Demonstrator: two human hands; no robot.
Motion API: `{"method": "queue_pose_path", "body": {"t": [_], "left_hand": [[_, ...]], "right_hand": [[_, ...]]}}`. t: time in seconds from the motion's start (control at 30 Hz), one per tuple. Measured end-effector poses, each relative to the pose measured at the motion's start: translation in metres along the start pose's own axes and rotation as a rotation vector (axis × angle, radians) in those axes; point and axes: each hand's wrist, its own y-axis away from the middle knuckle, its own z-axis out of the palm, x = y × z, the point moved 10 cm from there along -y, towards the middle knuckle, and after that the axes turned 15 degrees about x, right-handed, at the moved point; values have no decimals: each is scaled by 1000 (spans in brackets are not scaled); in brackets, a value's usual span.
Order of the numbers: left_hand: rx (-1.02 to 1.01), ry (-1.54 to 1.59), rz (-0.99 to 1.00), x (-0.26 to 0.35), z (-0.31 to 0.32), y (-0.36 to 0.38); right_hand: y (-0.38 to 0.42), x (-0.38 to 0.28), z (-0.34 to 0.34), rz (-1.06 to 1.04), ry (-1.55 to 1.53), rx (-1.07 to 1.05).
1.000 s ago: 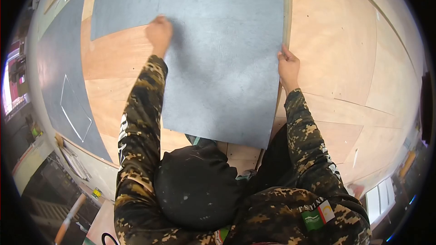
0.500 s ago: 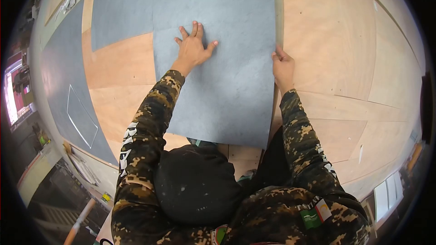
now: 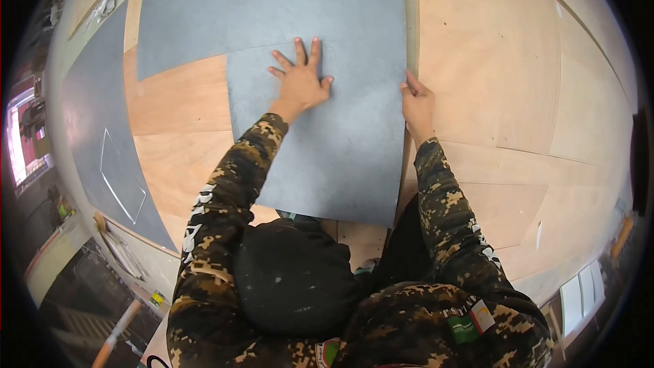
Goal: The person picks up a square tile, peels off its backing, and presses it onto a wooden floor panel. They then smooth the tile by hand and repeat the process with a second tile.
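The left hand (image 3: pixel 300 86) lies open, palm down and fingers spread, on a smooth, flat grey sheet (image 3: pixel 334 157), near its far left part. The right hand (image 3: pixel 419 105) is at the sheet's right edge, fingers partly curled; whether it grips the edge cannot be told. The sheet lies on light brown wooden panels (image 3: pixel 178 105), its far edge meeting a wide grey piece (image 3: pixel 197 10). At left is a dark grey panel (image 3: pixel 102 95) bearing a white four-sided outline (image 3: pixel 121 191).
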Motion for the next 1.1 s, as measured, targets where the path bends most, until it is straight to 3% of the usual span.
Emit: {"method": "queue_pose_path", "body": {"t": [0.1, 0.8, 0.93, 1.0, 1.1], "left_hand": [[-19, 73, -92, 10, 5, 1], [-140, 92, -152, 33, 9, -8], [-85, 131, -49, 77, 6, -9], [-120, 108, 110, 118, 4, -6], [-68, 110, 67, 132, 10, -13]], "right_hand": [[3, -8, -2, 4, 24, 6], [2, 6, -5, 56, 69, 26], [-1, 2, -6, -2, 137, 33], [-1, -1, -6, -57, 171, 29], [3, -7, -6, 24, 269, -33]]}}
